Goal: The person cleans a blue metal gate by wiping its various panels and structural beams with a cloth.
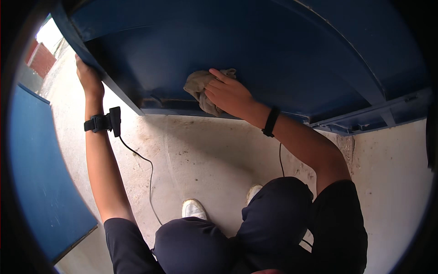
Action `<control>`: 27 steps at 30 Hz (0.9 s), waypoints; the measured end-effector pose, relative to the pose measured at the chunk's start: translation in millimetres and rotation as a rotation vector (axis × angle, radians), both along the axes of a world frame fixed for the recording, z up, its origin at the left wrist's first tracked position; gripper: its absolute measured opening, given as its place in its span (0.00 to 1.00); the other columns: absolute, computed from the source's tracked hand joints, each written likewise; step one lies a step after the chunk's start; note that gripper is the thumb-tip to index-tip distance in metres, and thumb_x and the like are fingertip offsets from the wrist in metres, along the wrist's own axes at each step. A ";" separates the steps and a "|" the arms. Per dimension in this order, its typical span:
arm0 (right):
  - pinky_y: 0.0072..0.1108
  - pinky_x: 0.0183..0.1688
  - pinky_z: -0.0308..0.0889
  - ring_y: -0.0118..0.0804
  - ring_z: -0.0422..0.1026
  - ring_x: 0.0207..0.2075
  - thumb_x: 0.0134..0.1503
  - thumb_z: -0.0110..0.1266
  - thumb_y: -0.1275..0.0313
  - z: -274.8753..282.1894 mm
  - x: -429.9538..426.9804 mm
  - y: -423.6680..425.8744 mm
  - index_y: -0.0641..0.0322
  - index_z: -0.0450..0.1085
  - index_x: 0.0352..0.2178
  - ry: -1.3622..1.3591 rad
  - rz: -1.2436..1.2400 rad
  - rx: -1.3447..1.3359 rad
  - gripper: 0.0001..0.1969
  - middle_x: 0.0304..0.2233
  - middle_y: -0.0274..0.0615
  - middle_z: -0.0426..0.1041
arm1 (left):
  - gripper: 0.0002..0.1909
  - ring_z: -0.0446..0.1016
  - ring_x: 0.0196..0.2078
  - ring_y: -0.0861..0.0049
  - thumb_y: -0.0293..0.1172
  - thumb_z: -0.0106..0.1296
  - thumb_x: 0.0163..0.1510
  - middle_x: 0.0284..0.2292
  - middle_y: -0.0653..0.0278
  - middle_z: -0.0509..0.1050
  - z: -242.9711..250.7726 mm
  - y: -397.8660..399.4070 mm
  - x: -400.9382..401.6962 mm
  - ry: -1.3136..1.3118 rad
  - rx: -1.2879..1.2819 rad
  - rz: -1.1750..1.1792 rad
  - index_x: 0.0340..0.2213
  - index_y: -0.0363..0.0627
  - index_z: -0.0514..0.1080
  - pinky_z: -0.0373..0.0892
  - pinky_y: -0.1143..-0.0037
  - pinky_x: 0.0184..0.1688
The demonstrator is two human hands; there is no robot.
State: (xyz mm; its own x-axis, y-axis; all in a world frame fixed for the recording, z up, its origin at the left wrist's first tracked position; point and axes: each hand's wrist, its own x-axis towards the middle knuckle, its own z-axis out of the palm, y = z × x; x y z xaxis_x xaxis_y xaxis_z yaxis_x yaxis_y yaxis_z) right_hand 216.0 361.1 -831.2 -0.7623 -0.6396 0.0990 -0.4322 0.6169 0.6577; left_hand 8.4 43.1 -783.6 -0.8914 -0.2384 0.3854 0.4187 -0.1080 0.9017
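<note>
My right hand [229,94] presses a crumpled grey-brown cloth [200,84] against the lower part of a blue metal door [273,61]. The index finger lies stretched over the cloth, and the other fingers are bent into it. At the left, my left hand [88,73] grips the outer edge of the same door. Its fingertips are hidden behind that edge. Below the cloth runs the door's bottom rail [184,112], with a narrow ledge just above it.
A second blue metal panel [41,171] stands at the left. Worn pale concrete floor [205,154] lies beneath my white shoes [194,209]. Black wrist straps [99,123] have thin cables [150,171] hanging from them. A white wall [393,178] is on the right; a reddish block [41,61] shows outside.
</note>
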 end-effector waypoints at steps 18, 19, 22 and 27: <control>0.35 0.70 0.44 0.43 0.66 0.55 0.53 0.50 0.74 6.9 315.8 278.7 0.62 0.72 0.41 0.082 -0.947 -0.174 0.13 0.48 0.41 0.71 | 0.22 0.76 0.43 0.67 0.43 0.41 0.64 0.44 0.53 0.74 -36.9 -32.6 -53.8 -0.010 -0.161 0.026 0.49 0.36 0.68 0.75 0.70 0.44; 0.35 0.69 0.44 0.47 0.65 0.56 0.51 0.49 0.76 8.3 318.6 277.3 0.63 0.71 0.41 0.127 -1.064 -0.299 0.14 0.51 0.44 0.70 | 0.22 0.76 0.43 0.66 0.43 0.42 0.64 0.44 0.53 0.74 -38.5 -40.9 -58.9 0.011 -0.198 0.055 0.49 0.36 0.67 0.75 0.70 0.43; 0.40 0.63 0.54 0.52 0.66 0.55 0.44 0.55 0.78 26.1 321.1 265.5 0.65 0.69 0.42 0.234 -0.941 -0.559 0.20 0.51 0.50 0.70 | 0.22 0.76 0.43 0.65 0.41 0.43 0.63 0.45 0.52 0.74 -42.9 -64.4 -70.9 -0.012 -0.193 0.032 0.50 0.36 0.67 0.76 0.70 0.42; 0.39 0.54 0.63 0.56 0.69 0.51 0.39 0.57 0.79 0.3 309.5 271.8 0.64 0.71 0.44 0.061 -0.935 -1.261 0.25 0.49 0.51 0.71 | 0.20 0.75 0.45 0.64 0.33 0.49 0.61 0.47 0.52 0.72 -46.7 -103.2 -83.9 0.007 -0.181 -0.008 0.50 0.32 0.64 0.77 0.68 0.45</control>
